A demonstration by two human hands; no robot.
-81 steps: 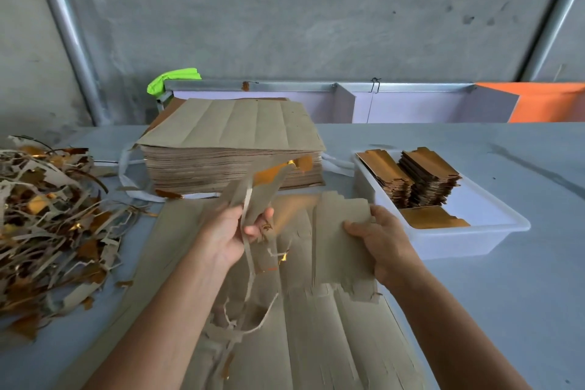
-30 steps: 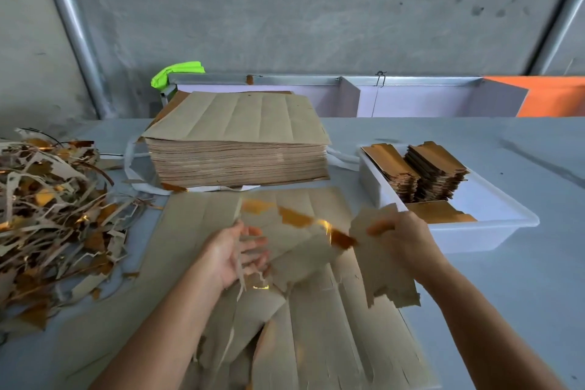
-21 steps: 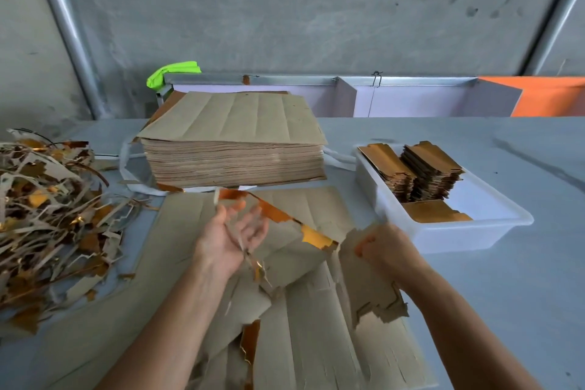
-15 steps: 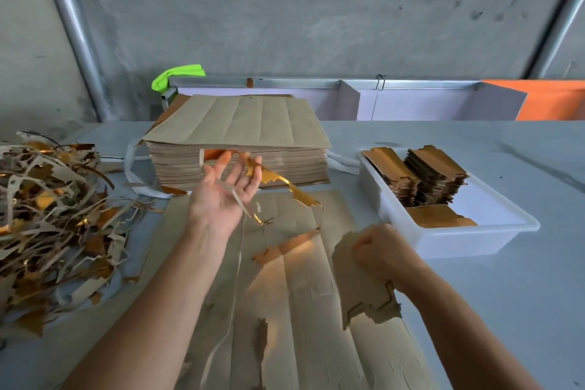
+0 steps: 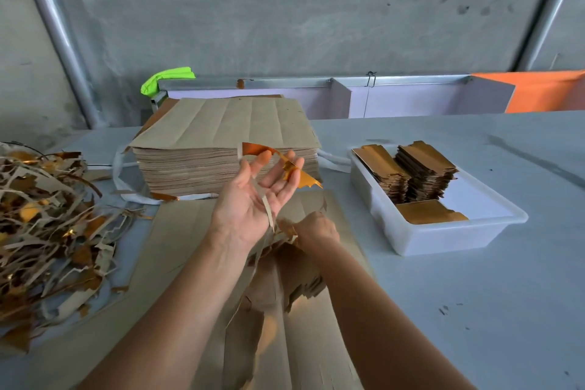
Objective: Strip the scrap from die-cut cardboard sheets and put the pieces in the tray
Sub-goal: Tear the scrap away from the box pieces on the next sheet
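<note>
My left hand [image 5: 256, 196] is raised palm up with straight fingers above the work sheet [image 5: 183, 231]. A thin scrap strip [image 5: 297, 172] with gold foil lies across its fingers and trails down past the wrist. Just below it, my right hand [image 5: 316, 228] grips a small bundle of stripped cardboard pieces [image 5: 304, 282], fingers curled round them. The white tray [image 5: 443, 239] stands to the right with two stacks of gold-faced pieces [image 5: 411, 171] and one flat piece in it.
A tall stack of uncut brown sheets [image 5: 221, 136] sits at the back centre, on white strapping. A heap of scrap strips [image 5: 41, 225] covers the table's left side. Grey wall and metal rail lie behind.
My left hand has risen with the scrap strip draped over its open fingers. My right hand has slid left with the pieces, ending under the left hand.
</note>
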